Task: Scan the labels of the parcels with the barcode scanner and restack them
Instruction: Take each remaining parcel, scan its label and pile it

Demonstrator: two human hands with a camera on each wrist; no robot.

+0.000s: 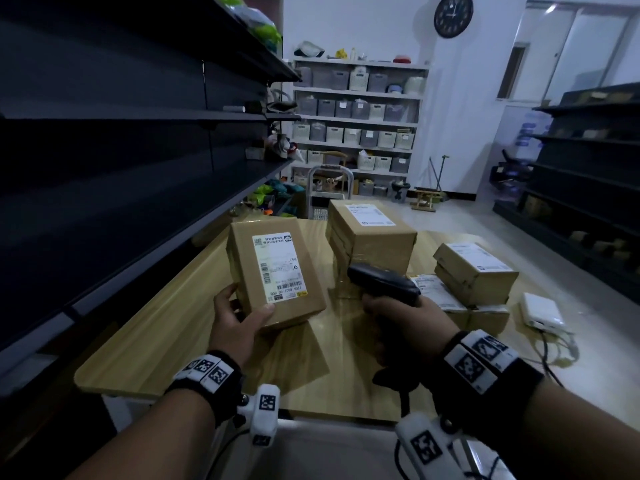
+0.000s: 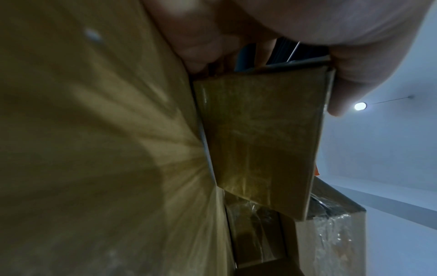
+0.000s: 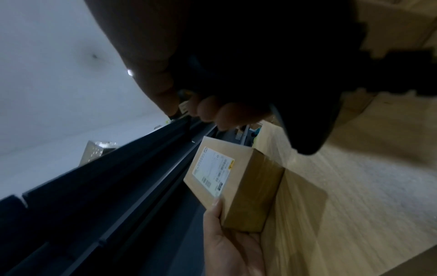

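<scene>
Fingers of the left hand (image 1: 239,320) curl under a brown parcel (image 1: 277,275), and the thumb presses on its top edge, so the box is held up off the wooden table (image 1: 166,341). Its white label (image 1: 278,268) faces up. Fingers of the right hand (image 1: 401,327) are wrapped tight round the handle of the black barcode scanner (image 1: 384,282). The scanner's nose points toward the held parcel, just beside it. I see no light on the label, so I cannot tell if the scan is happening yet.

A bit farther back, a taller stack of parcels (image 1: 370,237) sits in the middle of the table. Off to the right is a lower pile (image 1: 474,271), with a small white box (image 1: 542,310) near it. Which pile is already scanned I cannot tell. My guess is this parcel needs its scan and then a spot on a stack, and more boxes wait.

Only the head view shows both piles. The left wrist view shows the parcel's plain end (image 2: 260,142) and the thumb on its edge. The right wrist view shows the label (image 3: 212,171) side-on, and dark shelves (image 3: 118,186) beside it.
</scene>
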